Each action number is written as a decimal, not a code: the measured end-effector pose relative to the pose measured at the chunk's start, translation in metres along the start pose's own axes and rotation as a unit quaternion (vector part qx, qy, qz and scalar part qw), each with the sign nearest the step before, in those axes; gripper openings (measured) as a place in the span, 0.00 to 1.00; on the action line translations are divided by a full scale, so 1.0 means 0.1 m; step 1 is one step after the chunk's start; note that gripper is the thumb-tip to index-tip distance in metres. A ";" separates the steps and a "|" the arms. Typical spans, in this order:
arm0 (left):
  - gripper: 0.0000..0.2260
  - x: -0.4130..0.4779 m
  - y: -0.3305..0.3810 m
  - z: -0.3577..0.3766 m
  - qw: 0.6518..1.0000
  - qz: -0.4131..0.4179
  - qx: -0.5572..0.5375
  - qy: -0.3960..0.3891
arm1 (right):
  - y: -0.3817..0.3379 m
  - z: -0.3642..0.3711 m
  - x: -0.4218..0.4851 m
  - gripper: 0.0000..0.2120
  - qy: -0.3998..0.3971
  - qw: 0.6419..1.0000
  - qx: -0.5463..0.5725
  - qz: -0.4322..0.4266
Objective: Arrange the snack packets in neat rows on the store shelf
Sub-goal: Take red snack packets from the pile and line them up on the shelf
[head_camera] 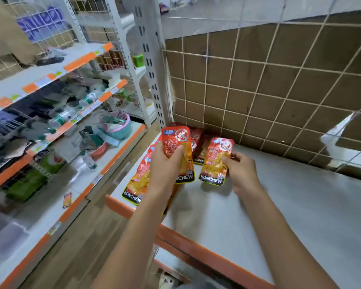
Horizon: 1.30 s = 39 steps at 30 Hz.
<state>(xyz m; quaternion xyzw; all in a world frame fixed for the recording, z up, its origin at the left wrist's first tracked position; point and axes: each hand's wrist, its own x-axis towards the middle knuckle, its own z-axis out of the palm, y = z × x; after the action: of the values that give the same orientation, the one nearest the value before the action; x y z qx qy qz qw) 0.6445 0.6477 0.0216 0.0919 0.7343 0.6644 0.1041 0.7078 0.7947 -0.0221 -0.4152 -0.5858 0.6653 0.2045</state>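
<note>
Orange-red snack packets marked KONCHEW are gathered at the back left corner of a white store shelf. My left hand grips a packet from the top of a small stack, lifted above the shelf. My right hand pinches the right edge of a second packet, which rests on the shelf just right of the first. Another packet lies flat by the shelf's left edge, partly under my left forearm. More packets lie behind, against the back mesh, partly hidden.
A wire grid backed by brown cardboard closes the shelf's rear. An orange strip edges its front. A perforated white upright stands at the left corner. Across the aisle, shelves carry mixed goods, and one stray packet lies on the lowest.
</note>
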 end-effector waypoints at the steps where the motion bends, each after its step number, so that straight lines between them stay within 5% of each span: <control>1: 0.04 0.10 0.01 -0.03 1.000 0.004 -0.002 -0.009 | 0.03 0.06 0.08 0.03 0.021 1.000 -0.010 0.007; 9: 0.11 0.61 -0.03 -0.13 0.995 0.035 0.032 -0.086 | -0.03 0.32 0.27 0.06 0.139 0.984 -0.111 0.027; 18: 0.06 0.67 -0.11 -0.11 0.989 0.019 0.031 -0.141 | -0.09 0.45 0.25 0.11 0.158 0.938 -0.307 0.030; 27: 0.10 0.59 -0.19 -0.15 0.990 -0.001 0.041 -0.135 | -0.09 0.49 0.21 0.13 0.161 0.920 -0.358 -0.001; 31: 0.14 0.54 -0.22 -0.12 0.990 0.003 0.052 -0.133 | -0.13 0.46 -0.04 0.08 0.173 0.945 -0.267 -0.079; 35: 0.08 0.47 -0.18 -0.03 0.987 0.032 0.051 -0.147 | -0.17 0.52 -0.30 0.04 0.052 0.990 -0.075 -0.106; 39: 0.12 0.46 -0.23 0.04 0.968 0.086 0.145 -0.186 | -0.19 0.50 -0.35 0.08 -0.024 0.995 -0.006 -0.097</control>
<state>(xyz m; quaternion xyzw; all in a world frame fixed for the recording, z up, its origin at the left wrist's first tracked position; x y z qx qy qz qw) 0.6011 0.6620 -0.0030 0.2902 0.7799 0.5288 0.1670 0.6845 0.7415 0.0051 -0.3413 -0.6317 0.6490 0.2514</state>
